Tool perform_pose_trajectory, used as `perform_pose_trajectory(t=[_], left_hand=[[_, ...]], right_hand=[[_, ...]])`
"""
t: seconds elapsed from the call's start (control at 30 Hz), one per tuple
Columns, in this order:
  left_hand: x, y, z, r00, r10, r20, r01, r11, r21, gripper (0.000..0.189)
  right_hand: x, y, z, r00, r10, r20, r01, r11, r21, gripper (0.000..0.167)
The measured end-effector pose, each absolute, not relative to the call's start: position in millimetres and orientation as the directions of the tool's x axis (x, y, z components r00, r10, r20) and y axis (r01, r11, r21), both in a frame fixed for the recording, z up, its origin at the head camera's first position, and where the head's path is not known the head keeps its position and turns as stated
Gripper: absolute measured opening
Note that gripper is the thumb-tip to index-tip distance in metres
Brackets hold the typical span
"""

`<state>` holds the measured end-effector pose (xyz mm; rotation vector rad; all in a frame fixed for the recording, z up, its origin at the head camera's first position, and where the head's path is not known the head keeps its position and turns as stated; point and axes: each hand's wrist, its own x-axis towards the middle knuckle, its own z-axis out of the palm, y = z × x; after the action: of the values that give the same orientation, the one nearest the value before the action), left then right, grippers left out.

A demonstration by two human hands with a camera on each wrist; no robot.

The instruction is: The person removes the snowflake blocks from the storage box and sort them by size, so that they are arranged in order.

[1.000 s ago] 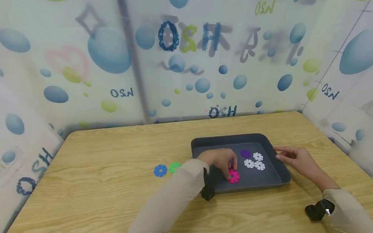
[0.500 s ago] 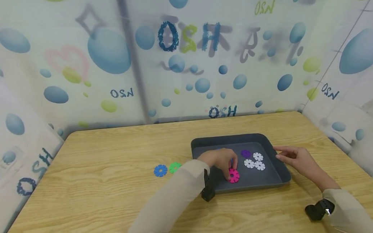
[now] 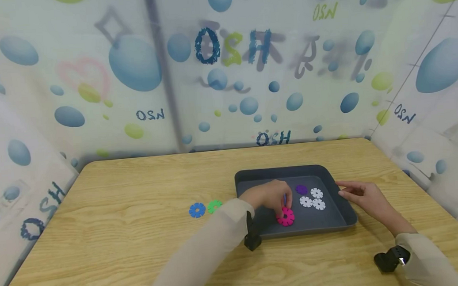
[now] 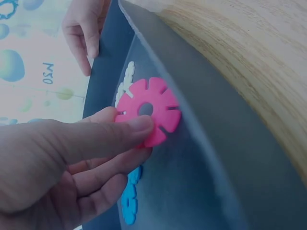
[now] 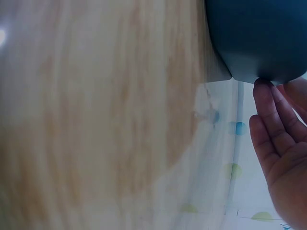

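Observation:
My left hand (image 3: 267,196) is over the dark grey tray (image 3: 339,217) and pinches a pink notched disc (image 4: 168,103) between thumb and fingers. The disc is tilted up close to the tray's near wall. Two blue notched discs (image 4: 128,206) show below my fingers in the left wrist view. Farther right in the tray lie three white notched discs (image 3: 319,204) grouped together, with a purple one (image 3: 302,189) behind them. At the tray's right rim, my right hand (image 3: 364,195) touches the outside with extended fingertips (image 5: 263,88).
On the wooden table (image 3: 141,255), left of the tray, lie a blue notched disc (image 3: 197,210) and a green one (image 3: 215,206), the latter partly covered by my left sleeve (image 3: 208,246). A patterned curtain (image 3: 226,103) hangs behind the table's far edge.
My left hand has shifted slightly left and turned a little, and the pink disc with it, now showing more of its face. The right hand stays at the tray rim.

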<state>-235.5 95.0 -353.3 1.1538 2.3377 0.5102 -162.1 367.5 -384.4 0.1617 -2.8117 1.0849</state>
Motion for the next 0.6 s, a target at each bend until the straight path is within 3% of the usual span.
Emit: perform_pose_trajectory(t=[0.3,0.6], left_hand=[[-237.6,85.4,-354.6,-0.472,0.855,-0.215,0.635,0.499,0.59,0.02],[-234.8,69.0,-350.1,-0.46,0.864,-0.203,0.618,0.476,0.625,0.017]], right_hand=[[-161.5,366.9,-383.4,-0.987,-0.047,0.153,-0.138,0.739,-0.66,0.04],[-162.1,366.5,-384.5,-0.986,-0.048,0.159,-0.142,0.742,-0.655,0.039]])
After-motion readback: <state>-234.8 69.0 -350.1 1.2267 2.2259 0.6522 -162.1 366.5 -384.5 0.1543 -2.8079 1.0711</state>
